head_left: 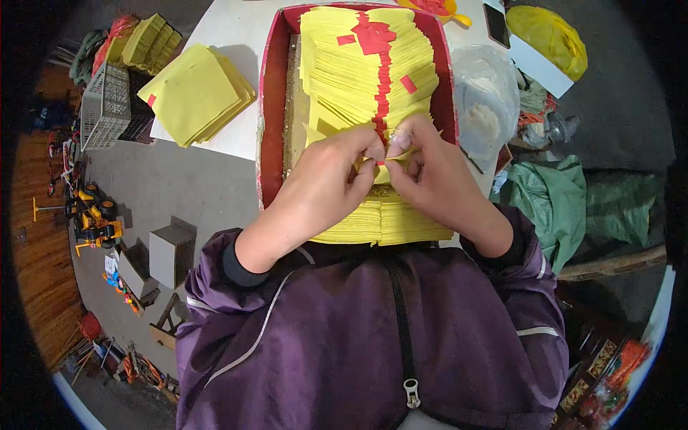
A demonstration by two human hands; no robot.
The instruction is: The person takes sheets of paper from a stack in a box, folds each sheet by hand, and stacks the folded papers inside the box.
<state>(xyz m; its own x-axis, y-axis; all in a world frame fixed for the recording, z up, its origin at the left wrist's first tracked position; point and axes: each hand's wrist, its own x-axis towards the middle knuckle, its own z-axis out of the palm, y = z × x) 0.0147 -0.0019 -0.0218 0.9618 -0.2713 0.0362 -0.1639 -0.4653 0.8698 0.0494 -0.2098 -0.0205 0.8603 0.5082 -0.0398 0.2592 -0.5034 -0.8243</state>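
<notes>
My left hand [324, 178] and my right hand [446, 175] meet over a red box [272, 122], thumbs and fingers pinched together. Between them is the edge of a sheet of yellow paper [315, 135], with a bit of red at the fingertips, partly hidden. Something whitish covers my right thumb or fingertip. Inside the box stand tightly packed yellow paper sheets [344, 79], with a line of red paper slips [383, 86] down the middle. Several loose slips lie on top. Nearest my body is a stack of folded yellow paper [351, 223].
On the white table [233, 29], a yellow paper pile [197, 97] lies left. At right are a clear plastic bag [484, 100], a phone [496, 25] and a yellow bowl [448, 8] of red slips. A crate [105, 107] and toy digger [97, 215] stand left.
</notes>
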